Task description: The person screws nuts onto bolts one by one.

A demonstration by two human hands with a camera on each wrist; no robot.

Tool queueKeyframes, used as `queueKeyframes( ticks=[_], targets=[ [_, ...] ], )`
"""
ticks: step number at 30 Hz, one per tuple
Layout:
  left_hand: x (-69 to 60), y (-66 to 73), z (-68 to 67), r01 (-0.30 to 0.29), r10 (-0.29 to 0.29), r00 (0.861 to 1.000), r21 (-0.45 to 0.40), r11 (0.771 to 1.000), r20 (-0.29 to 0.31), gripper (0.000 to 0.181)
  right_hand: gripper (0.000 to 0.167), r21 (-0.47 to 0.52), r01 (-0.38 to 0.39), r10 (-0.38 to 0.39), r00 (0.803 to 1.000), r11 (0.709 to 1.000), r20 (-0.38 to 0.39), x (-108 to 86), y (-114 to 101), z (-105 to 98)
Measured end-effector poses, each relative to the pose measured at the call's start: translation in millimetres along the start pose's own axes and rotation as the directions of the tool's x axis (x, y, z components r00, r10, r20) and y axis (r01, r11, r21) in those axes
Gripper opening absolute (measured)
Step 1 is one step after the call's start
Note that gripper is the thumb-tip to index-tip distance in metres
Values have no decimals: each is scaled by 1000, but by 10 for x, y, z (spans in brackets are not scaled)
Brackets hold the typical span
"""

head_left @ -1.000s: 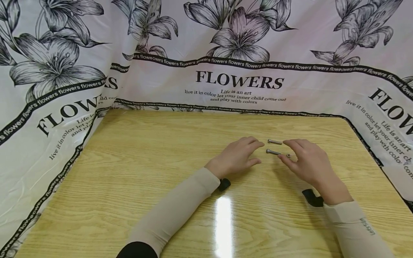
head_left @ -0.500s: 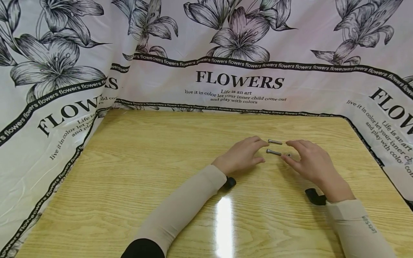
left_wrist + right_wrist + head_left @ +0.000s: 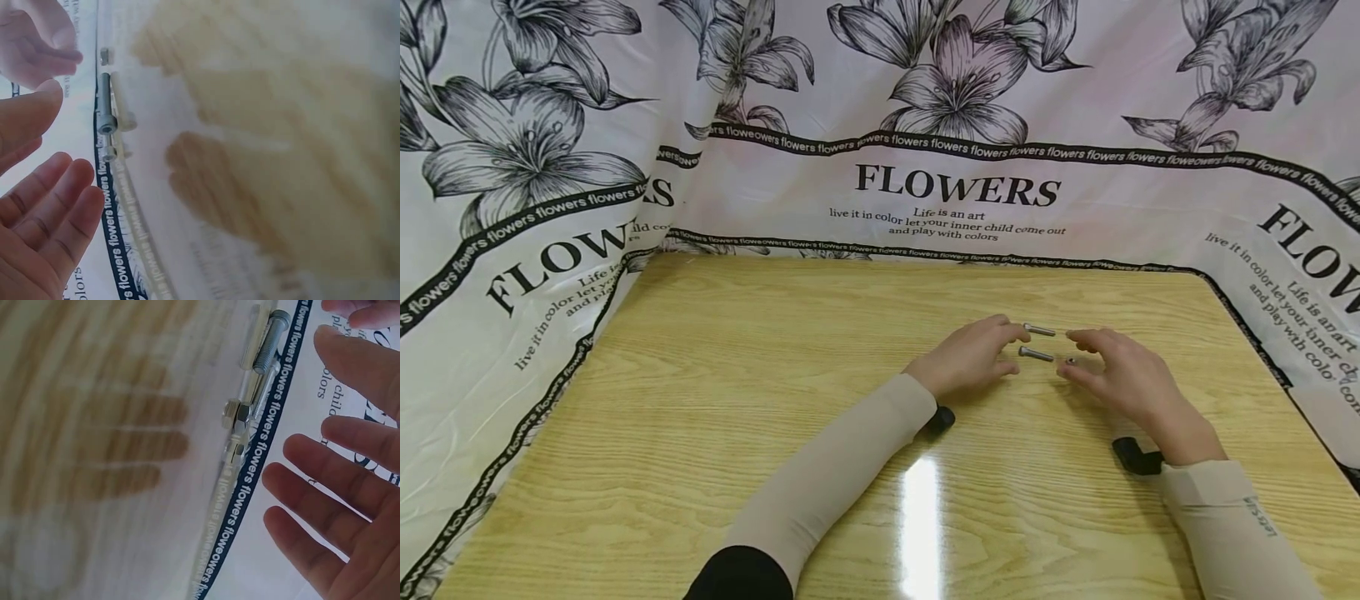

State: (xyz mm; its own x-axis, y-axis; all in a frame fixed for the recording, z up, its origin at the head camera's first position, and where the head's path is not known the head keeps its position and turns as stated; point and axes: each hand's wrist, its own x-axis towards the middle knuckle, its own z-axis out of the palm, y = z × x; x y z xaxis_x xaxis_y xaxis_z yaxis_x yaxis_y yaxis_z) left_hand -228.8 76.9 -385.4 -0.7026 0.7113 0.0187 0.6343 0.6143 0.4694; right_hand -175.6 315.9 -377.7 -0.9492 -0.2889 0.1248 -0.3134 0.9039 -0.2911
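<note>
Two metal bolts lie side by side on the wooden table in the head view: a far bolt (image 3: 1040, 330) and a near bolt (image 3: 1036, 354). A small hex nut (image 3: 1071, 361) sits off the near bolt's tip. The right wrist view shows this nut (image 3: 242, 417) and a second nut (image 3: 235, 452) behind it. To the left of the bolts is my left hand (image 3: 973, 354), fingers spread and holding nothing; its fingertips are close to the bolt heads. My right hand (image 3: 1123, 375) hovers on the other side by the nuts, fingers extended, also holding nothing. Whether either hand touches anything is unclear.
The wooden table (image 3: 737, 375) has a glossy top with a bright light reflection near the front. White flower-printed cloth (image 3: 955, 208) hangs behind it and along both sides. A black wrist mount (image 3: 1137, 457) protrudes beneath the right wrist, another beneath the left.
My left hand has moved right, closer to the bolt heads. My right hand has drifted slightly right, showing more of the near nut. The bolts stay about where they were.
</note>
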Motion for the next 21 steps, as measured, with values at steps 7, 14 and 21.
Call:
queueKeyframes(
  ticks=[7,14,21],
  targets=[
    [74,-28,4,24,-23,1000,-47,999,8,43,59,63,-20,16,998,998,64,32,69,-5],
    [162,-47,5,49,-47,999,-91,995,25,43,50,107,3,-14,995,994,99,80,133,19],
    [253,-72,26,93,-85,994,-123,988,70,44,47,117,14,-29,992,993,125,127,171,20]
  ],
)
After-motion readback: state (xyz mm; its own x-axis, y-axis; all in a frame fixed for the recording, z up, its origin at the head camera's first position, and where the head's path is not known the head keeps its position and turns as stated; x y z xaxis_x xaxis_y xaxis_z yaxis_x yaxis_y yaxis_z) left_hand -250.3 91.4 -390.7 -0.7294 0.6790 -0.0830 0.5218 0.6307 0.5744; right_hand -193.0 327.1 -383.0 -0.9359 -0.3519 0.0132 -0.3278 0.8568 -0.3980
